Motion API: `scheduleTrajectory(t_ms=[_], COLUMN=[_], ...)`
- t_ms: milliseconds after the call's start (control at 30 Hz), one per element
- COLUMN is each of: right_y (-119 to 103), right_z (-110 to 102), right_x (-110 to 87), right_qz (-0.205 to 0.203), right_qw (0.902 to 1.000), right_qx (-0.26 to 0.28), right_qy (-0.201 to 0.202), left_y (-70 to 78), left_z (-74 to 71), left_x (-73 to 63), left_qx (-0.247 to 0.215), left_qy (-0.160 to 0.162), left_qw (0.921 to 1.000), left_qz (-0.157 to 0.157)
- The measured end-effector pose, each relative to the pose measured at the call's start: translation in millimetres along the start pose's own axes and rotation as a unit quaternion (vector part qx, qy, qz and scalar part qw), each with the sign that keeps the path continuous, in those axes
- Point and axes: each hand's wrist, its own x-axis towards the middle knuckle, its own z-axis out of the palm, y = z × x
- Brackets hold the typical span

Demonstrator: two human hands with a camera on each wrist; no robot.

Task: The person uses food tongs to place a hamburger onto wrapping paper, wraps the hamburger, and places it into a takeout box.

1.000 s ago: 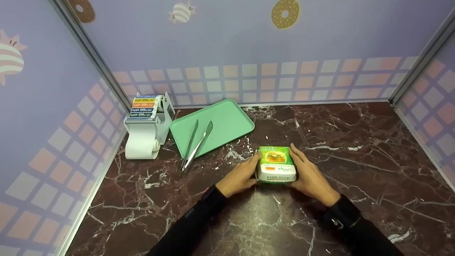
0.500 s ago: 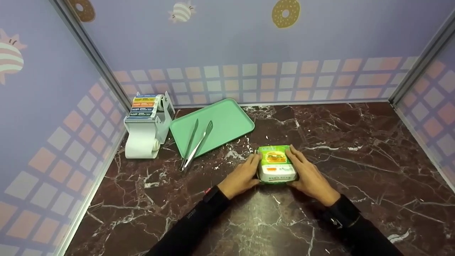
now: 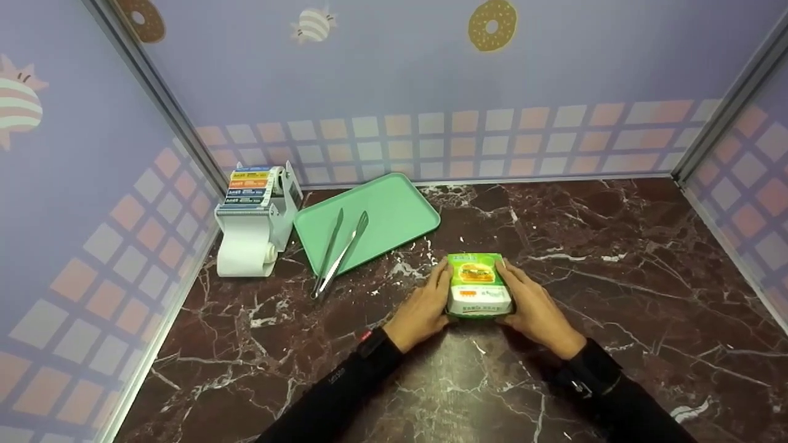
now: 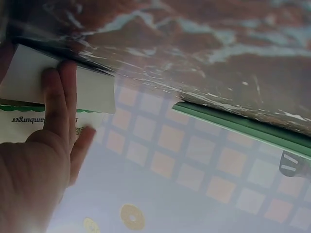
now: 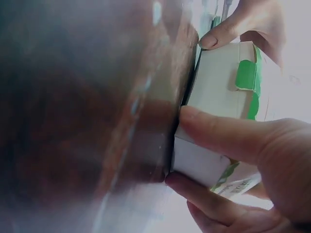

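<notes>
A green and white hamburger box (image 3: 479, 286) stands closed on the dark marbled counter, with a burger picture on its lid. My left hand (image 3: 423, 307) holds its left side, thumb near the front corner. On the opposite side my right hand (image 3: 537, 311) grips it, fingers along the wall and thumb at the front. In the left wrist view, fingers (image 4: 57, 99) lie against the white side of the box. The right wrist view shows the right thumb (image 5: 218, 133) across the box's front near its bottom edge, with the left thumb at the far corner.
A light green tray (image 3: 400, 212) lies at the back left. Metal tongs (image 3: 345, 249) rest across it, their joined end over its front edge. Beside it stands a label dispenser (image 3: 255, 203) with a hanging white paper strip (image 3: 243, 249). Patterned walls enclose the counter (image 3: 615, 277).
My left hand and forearm have shifted slightly to the right along the box's side. The right hand and the box have stayed nearly in place.
</notes>
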Motion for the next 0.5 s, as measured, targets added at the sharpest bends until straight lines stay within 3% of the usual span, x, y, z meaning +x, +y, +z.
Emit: scheduleTrajectory(t_ms=[233,500], right_y=[-0.6,-3.5], right_z=[2.1,2.6], right_x=[-1.8,-0.4], right_qz=[0.004,0.032], right_qw=[0.9997,0.9992], right_qx=[-0.003,-0.013], right_qy=[0.022,0.019], left_y=[0.4,1.3], left_z=[-2.2,-3.0], left_x=[0.0,-0.8], left_qx=[-0.010,-0.002], left_qy=[-0.018,-0.010], left_qw=[0.9997,0.9999], left_qz=[-0.015,-0.008])
